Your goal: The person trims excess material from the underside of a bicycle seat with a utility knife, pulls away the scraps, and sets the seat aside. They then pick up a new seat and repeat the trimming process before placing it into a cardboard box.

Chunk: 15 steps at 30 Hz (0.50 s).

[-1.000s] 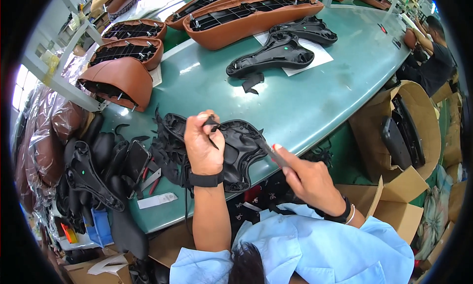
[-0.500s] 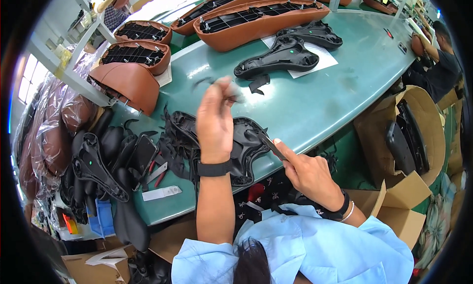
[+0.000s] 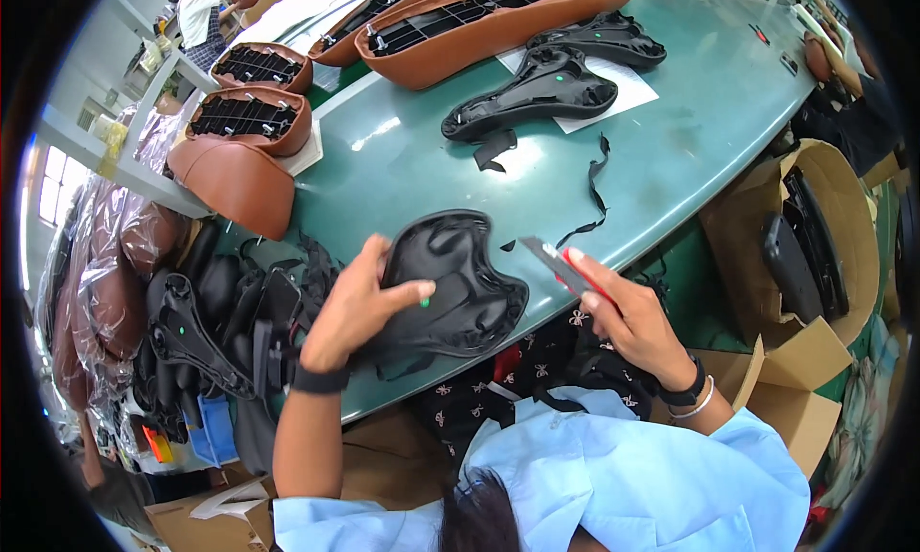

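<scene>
A black bicycle saddle (image 3: pixel 450 308) lies underside up at the table's near edge, its wide end away from me. My left hand (image 3: pixel 359 303) grips its left side, thumb over the upturned underside and fingers around the edge, partly hidden. To the right of the saddle, my right hand (image 3: pixel 623 312) is closed round a red-handled utility knife (image 3: pixel 565 267). The blade points up and left, apart from the saddle. A thin black trimmed strip (image 3: pixel 599 183) lies beyond the knife, and a small black scrap (image 3: pixel 508 246) is near the blade tip.
Two more black saddles (image 3: pixel 537 97) rest on white paper farther back. Brown upholstered cushions (image 3: pixel 235 188) stand at the far left and back. Black saddles and scraps (image 3: pixel 196 332) crowd the left edge. Cardboard boxes (image 3: pixel 795 379) stand right of the table; co-workers are in the background.
My left hand has come down leftward from above the saddle and now holds its side. The saddle has turned. A black strip now lies on the table, and the knife has moved off the saddle.
</scene>
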### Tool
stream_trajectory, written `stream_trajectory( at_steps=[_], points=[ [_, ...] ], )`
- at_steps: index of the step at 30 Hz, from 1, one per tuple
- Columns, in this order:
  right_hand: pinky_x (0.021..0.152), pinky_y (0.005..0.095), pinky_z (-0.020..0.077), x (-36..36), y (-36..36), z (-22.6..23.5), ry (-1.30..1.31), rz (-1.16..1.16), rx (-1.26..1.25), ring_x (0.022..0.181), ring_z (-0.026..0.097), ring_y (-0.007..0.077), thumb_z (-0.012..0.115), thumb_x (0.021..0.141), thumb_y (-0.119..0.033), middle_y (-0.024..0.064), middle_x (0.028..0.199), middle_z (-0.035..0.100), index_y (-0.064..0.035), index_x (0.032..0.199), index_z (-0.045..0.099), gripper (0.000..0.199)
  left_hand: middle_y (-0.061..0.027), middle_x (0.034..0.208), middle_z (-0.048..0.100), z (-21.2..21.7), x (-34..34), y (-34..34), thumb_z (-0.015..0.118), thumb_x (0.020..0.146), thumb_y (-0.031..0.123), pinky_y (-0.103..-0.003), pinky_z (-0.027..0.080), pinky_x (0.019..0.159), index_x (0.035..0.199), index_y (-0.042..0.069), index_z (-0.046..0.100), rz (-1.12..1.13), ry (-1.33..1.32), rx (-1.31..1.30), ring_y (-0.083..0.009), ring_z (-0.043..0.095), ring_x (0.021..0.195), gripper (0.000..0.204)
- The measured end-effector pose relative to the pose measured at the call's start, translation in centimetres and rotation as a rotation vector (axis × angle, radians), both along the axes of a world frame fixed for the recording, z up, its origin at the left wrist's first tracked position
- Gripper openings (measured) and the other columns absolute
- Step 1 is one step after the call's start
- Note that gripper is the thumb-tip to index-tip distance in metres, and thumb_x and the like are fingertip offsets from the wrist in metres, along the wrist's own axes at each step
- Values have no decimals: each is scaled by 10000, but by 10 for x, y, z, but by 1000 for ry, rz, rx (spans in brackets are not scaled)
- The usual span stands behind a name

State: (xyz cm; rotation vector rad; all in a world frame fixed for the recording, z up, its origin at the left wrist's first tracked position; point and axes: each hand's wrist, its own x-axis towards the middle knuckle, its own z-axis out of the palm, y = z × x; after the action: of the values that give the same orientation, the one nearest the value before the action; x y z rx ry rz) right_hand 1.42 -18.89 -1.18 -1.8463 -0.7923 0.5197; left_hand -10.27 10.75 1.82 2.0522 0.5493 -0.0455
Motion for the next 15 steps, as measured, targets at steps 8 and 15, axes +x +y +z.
stream_trajectory(
  at_steps=[8, 15],
  points=[
    [716, 314, 554, -6, -2, -12, -285, 152, -47, 847, 689, 304, 614, 890, -45, 162, 1152, 663, -102, 1345, 539, 464, -119, 1200, 581, -31, -64, -52, 756, 787, 103, -324, 453, 956, 1274, -26, 460, 399, -181, -411, -187, 571, 1059, 585],
    [548, 405, 467, -8, 14, -24, -334, 267, -120, 596, 580, 329, 591, 893, -75, 148, 711, 608, -136, 1436, 419, 573, -125, 1234, 564, -36, -67, -62, 734, 798, 96, -332, 424, 992, 1306, -26, 450, 434, -265, -416, -193, 559, 1086, 595]
  ],
)
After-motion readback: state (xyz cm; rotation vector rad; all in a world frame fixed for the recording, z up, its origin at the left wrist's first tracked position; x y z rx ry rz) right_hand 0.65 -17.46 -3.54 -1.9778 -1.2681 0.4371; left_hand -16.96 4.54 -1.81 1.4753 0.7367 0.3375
